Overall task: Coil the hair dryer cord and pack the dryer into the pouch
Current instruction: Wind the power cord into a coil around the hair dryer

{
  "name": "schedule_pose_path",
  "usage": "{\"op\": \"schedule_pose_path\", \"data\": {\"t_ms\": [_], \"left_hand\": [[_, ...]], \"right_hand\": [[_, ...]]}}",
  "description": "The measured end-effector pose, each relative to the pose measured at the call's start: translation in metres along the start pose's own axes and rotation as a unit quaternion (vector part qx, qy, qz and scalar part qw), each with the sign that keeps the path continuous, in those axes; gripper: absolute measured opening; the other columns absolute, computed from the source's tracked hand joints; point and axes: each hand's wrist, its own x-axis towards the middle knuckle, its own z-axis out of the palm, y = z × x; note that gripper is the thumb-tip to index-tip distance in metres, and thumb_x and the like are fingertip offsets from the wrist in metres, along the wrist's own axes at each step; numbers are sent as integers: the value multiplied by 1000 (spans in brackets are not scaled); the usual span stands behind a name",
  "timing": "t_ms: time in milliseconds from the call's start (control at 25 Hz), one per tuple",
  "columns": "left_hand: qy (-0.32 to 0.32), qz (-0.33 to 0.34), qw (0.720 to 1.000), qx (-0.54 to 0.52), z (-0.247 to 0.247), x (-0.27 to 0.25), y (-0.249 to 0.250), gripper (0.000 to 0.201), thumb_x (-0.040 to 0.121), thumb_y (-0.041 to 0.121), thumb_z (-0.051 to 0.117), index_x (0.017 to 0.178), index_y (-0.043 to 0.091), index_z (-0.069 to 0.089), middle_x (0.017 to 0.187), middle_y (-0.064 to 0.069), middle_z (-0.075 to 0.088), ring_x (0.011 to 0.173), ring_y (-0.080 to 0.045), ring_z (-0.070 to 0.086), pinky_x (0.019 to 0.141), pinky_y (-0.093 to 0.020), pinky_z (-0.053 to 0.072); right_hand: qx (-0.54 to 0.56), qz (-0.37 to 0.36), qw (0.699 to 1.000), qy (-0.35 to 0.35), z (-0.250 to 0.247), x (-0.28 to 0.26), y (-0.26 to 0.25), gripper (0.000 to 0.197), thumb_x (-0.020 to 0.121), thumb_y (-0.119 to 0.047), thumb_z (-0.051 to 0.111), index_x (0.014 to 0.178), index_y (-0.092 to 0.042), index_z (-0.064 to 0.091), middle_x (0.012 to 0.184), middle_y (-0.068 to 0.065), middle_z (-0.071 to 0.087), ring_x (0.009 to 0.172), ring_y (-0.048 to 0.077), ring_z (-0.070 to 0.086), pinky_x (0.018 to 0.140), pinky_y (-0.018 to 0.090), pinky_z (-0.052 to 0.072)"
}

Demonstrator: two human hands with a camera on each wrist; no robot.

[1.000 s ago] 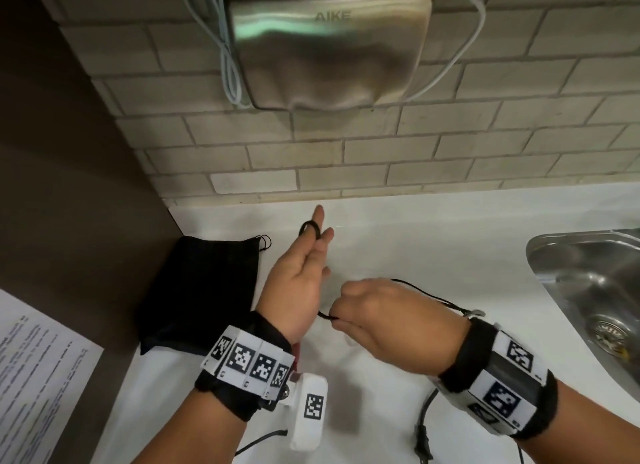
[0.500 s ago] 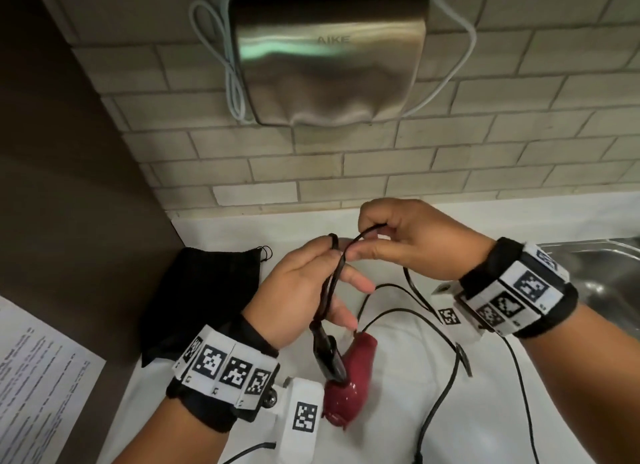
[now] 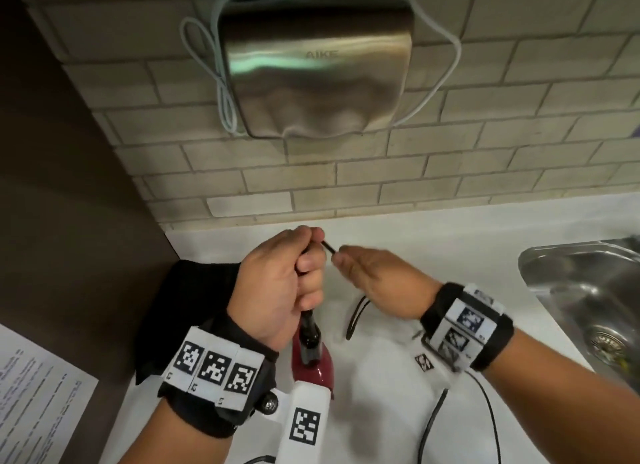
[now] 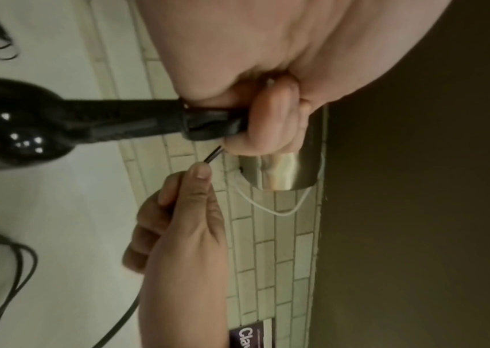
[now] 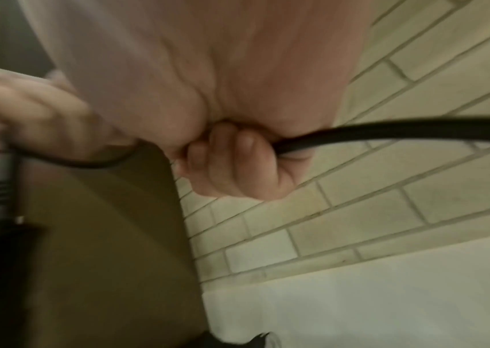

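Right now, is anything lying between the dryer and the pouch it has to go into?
Only the left hand itself, gripping the hair dryer beside the black pouch; the pouch's opening isn't visible.

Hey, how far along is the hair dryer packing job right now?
Early on. Done: little that shows. In hand: the left hand grips the dryer by its handle with cord gathered in the fist, and the right hand pinches the cord just beside it. Left: long loose cord lies on the counter, and the black pouch lies flat, dryer not in it.
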Motion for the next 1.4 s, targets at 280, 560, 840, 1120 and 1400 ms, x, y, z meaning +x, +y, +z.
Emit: {"op": "schedule_pose_path", "data": {"t_ms": [280, 560, 840, 1120, 1400], "left_hand": [[62, 58, 995, 56, -23, 20, -17, 24, 108, 13, 43, 117, -6, 54, 123, -8, 79, 44, -8, 44, 96, -53, 44], [7, 49, 963, 265, -15, 0, -40, 43, 111, 25, 37, 80, 21, 66, 56, 5, 60, 51, -16, 50, 49, -21, 41], [-28, -64, 994, 90, -12, -2, -40, 40, 108, 34, 41, 99, 3, 65, 55, 2, 39, 39, -7, 24, 40, -20, 19], [-11, 9, 995, -102, -12, 10, -33, 32, 108, 21, 39, 106, -4, 60, 64, -1, 56, 38, -8, 36, 89, -45, 64], [16, 49, 987, -152, -11, 16, -18, 24, 108, 12, 39, 92, 6, 56, 145, -10, 66, 126, -31, 69, 109, -49, 46]], "right_hand": [[-110, -40, 988, -96, 31, -37, -38, 25, 110, -34, 34, 97, -16, 46, 79, 4, 60, 67, 31, 58, 68, 52, 53], [-72, -127, 988, -54, -35, -21, -54, 19, 101, -40, 59, 98, -24, 70, 90, -14, 66, 82, 1, 62, 80, 27, 53], [79, -21, 996, 25, -39, 19, -2, 34, 99, -45, 63, 84, -14, 60, 70, -2, 49, 62, 7, 43, 63, 29, 42], [24, 0, 1000, 8, 31, 9, 6, 19, 103, -12, 42, 114, -5, 56, 98, 9, 64, 81, 31, 65, 78, 53, 56], [84, -32, 993, -77, 27, -18, -27, 26, 111, -25, 37, 101, -8, 54, 79, -5, 54, 69, 13, 52, 72, 34, 49]]}}
